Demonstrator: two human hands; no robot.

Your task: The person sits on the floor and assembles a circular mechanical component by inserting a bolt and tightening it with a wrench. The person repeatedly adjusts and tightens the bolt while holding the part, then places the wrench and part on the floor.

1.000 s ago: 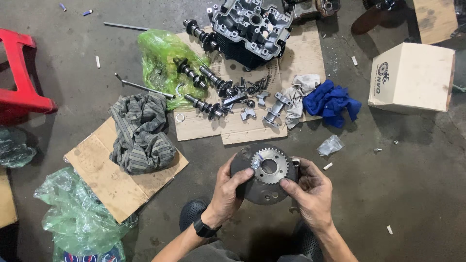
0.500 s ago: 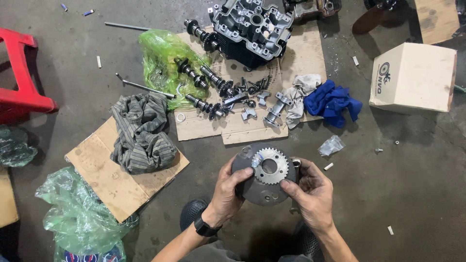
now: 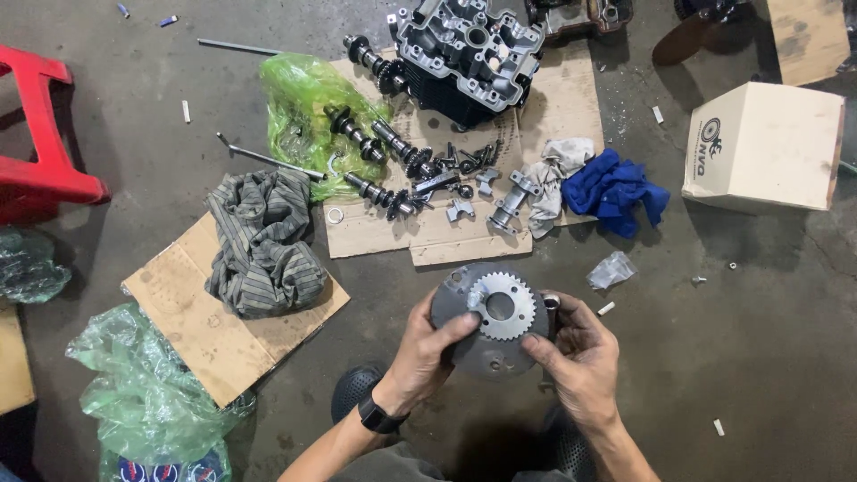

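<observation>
Both hands hold a round dark metal disc (image 3: 486, 353) with a silver toothed gear (image 3: 502, 307) seated on its face, low in the middle of the head view. My left hand (image 3: 426, 350) grips the disc's left edge, thumb lying across its face beside the gear. My right hand (image 3: 576, 357) grips the right edge, fingers curled near a small silver part at the rim. A black watch is on my left wrist.
On cardboard (image 3: 420, 236) beyond the disc lie camshafts (image 3: 379, 143), small metal parts and a cylinder head (image 3: 469, 49). A striped rag (image 3: 263, 241), green plastic bags (image 3: 299, 107), blue cloth (image 3: 611, 189), a cardboard box (image 3: 763, 147) and a red stool (image 3: 40, 161) surround the floor spot.
The disc and gear have stayed in both hands with only a slight shift; my left thumb now lies further across the disc's face.
</observation>
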